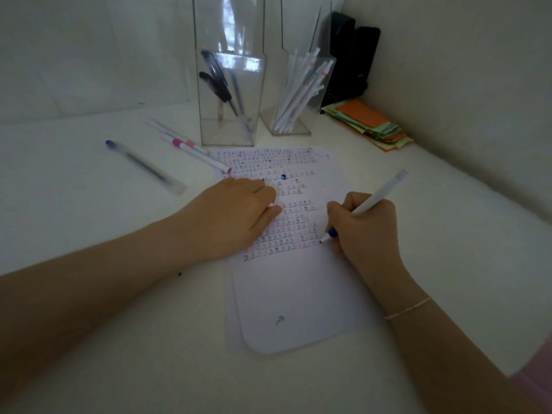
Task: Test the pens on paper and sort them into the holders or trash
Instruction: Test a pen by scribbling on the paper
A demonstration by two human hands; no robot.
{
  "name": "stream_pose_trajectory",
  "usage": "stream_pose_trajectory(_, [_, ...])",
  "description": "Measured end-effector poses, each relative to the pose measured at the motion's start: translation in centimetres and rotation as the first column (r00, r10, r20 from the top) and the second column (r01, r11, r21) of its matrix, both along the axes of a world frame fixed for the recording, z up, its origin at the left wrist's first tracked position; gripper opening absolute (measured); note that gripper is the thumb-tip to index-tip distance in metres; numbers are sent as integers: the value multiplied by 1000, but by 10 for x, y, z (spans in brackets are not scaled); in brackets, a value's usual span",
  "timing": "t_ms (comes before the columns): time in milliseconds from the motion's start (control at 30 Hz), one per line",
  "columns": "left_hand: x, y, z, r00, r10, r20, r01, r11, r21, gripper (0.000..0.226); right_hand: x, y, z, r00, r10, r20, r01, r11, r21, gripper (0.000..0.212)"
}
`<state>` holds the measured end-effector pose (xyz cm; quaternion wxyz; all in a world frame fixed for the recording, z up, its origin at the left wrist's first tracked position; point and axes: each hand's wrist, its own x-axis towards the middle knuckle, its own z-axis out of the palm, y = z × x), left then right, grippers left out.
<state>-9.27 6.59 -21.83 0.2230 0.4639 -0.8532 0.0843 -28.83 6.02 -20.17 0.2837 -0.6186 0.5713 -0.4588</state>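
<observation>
My right hand [363, 227] grips a white pen [380, 192] with a blue tip, and the tip touches the paper [295, 294] near its right edge. Rows of small test marks cover the sheet's upper half. My left hand [236, 216] rests on the paper's left side with its fingers loosely curled. Two clear holders stand at the back: the left holder [230, 97] has dark pens, the right holder [295, 97] has several white pens. On the desk to the left lie a clear pen with a blue cap [143, 165] and white pens with pink and orange bands [191, 149].
A stack of coloured paper slips [370, 124] lies at the back right by the wall. Dark objects [352, 55] stand in the corner behind the right holder. The white desk [89, 339] meets walls at the back and right.
</observation>
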Motion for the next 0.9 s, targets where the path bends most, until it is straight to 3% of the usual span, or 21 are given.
stream_pose_trajectory(367, [-1, 2, 0, 1000, 17, -13, -16, 1000, 25, 29, -2, 0, -1, 999, 38, 34, -38, 999, 6, 28])
stream_pose_trajectory(500, [-2, 6, 4, 999, 38, -33, -37, 999, 36, 32, -1, -5, -5, 996, -17, -88, 10, 996, -84, 32])
stream_pose_trajectory(600, [-3, 11, 9, 996, 13, -88, -8, 999, 50, 29, -2, -4, -3, 997, -13, -70, 8, 997, -74, 33])
stream_pose_trajectory(700, [-6, 13, 10, 991, -43, -124, 49, 998, 51, 25, -7, -2, 7, 960, 56, 273, -61, 998, 8, 33])
stream_pose_trajectory(800, [-8, 11, 7, 991, -56, -123, 62, 997, 44, 23, -2, 1, 19, 738, 200, 645, -290, 956, 36, 19])
stream_pose_trajectory(900, [-9, 9, 7, 988, -57, -145, 66, 996, 59, 21, 4, 2, 18, 556, 245, 794, -448, 893, 38, 24])
